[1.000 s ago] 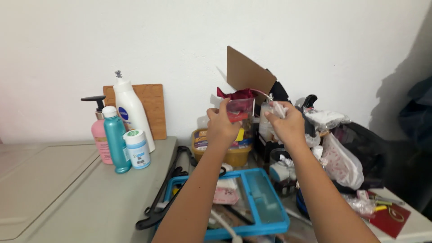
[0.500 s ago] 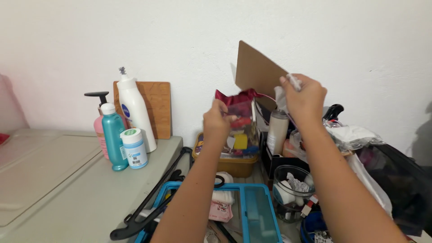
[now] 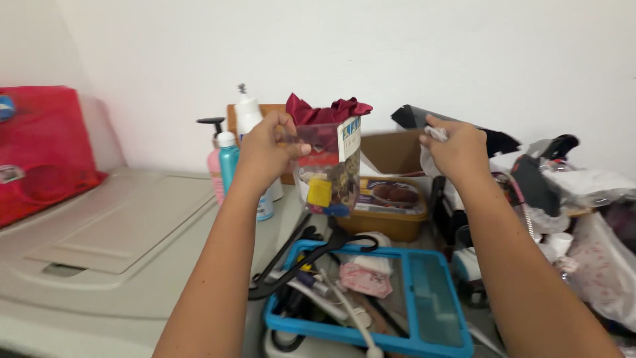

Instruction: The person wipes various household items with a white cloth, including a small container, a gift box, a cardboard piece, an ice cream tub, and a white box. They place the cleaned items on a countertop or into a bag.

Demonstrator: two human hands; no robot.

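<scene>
Grey plastic makes the broad lidded top (image 3: 119, 225) on the left, with a red mesh bag (image 3: 40, 149) at its far corner; on the right a blue tray (image 3: 437, 311) of odds and ends sits below a yellow tub (image 3: 391, 215) and a brown cardboard box (image 3: 391, 149). Held above the tray and in front of the bottles (image 3: 228, 166) by the wall is a clear plastic container (image 3: 328, 169) stuffed with dark red cloth (image 3: 324, 109) and small coloured bits, upright and lifted clear of everything under it.

The left hand (image 3: 268, 149) grips the container's upper left edge, thumb across the front, fingers behind. It looks top-heavy, so a hold lower down or support from beneath would likely steady it best, keeping it level so the cloth stays in.

The right hand (image 3: 457, 149) is closed round a crumpled white scrap (image 3: 436, 134), well apart from the container, near the box.

Both forearms reach forward and up, elbows low, wrists slightly bent, hands at similar height
</scene>
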